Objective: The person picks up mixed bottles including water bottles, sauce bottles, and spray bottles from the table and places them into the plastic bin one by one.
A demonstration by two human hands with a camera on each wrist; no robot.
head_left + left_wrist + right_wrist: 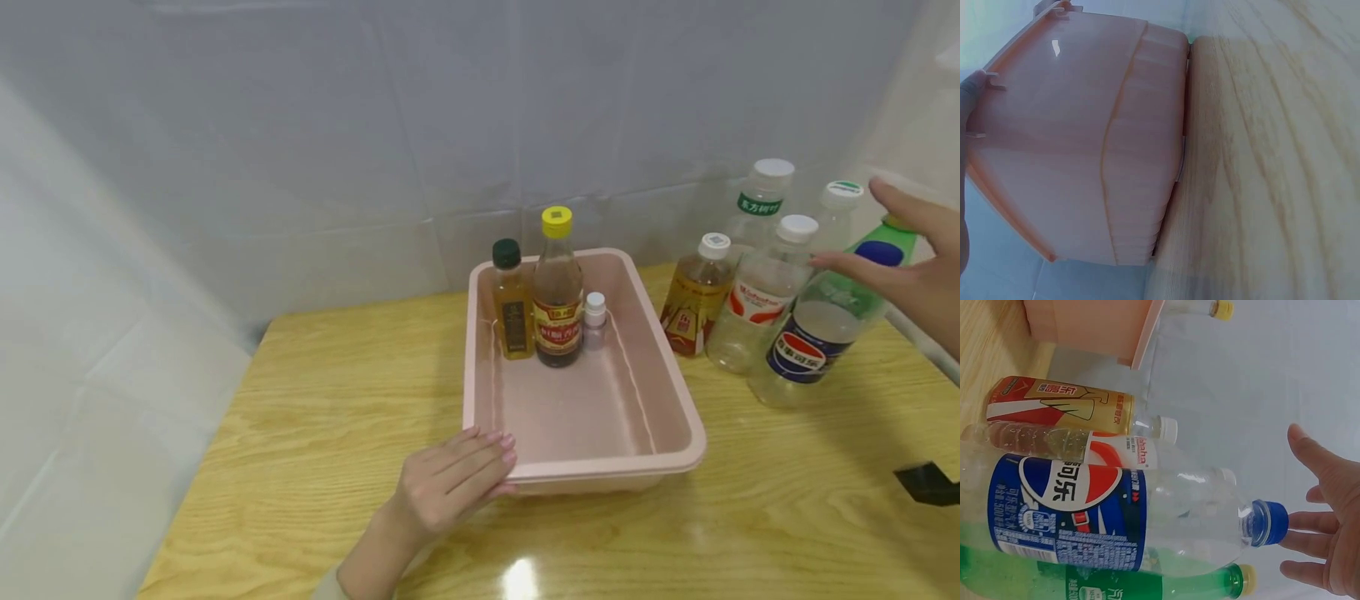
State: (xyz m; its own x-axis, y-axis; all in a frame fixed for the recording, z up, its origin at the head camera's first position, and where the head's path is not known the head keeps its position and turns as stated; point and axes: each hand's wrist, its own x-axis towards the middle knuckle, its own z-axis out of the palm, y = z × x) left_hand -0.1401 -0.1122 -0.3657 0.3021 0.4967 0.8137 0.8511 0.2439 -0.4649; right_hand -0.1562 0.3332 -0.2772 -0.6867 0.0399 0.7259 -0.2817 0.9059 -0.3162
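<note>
My left hand (457,482) holds the near left corner of a pink plastic basin (678,433), its fingers over the rim and the thumb against the outer side. Upright inside the basin stand a dark-green-capped bottle of amber liquid (514,321), a yellow-capped bottle of dark liquid with a red label (558,325) and a small white-capped bottle (594,321). Thumb and fingers spread apart, my right hand (918,258) is at the blue cap of a clear Pepsi bottle (1072,512); whether it touches the cap I cannot tell.
Right of the basin, several bottles stand close together: a gold-and-red labelled one (693,304), a clear Wahaha bottle (753,304), a green one (1204,584), a green-banded clear one (759,204). A black object (928,483) lies at the right edge. Pale sheeting (300,167) hangs behind the wooden table (337,400).
</note>
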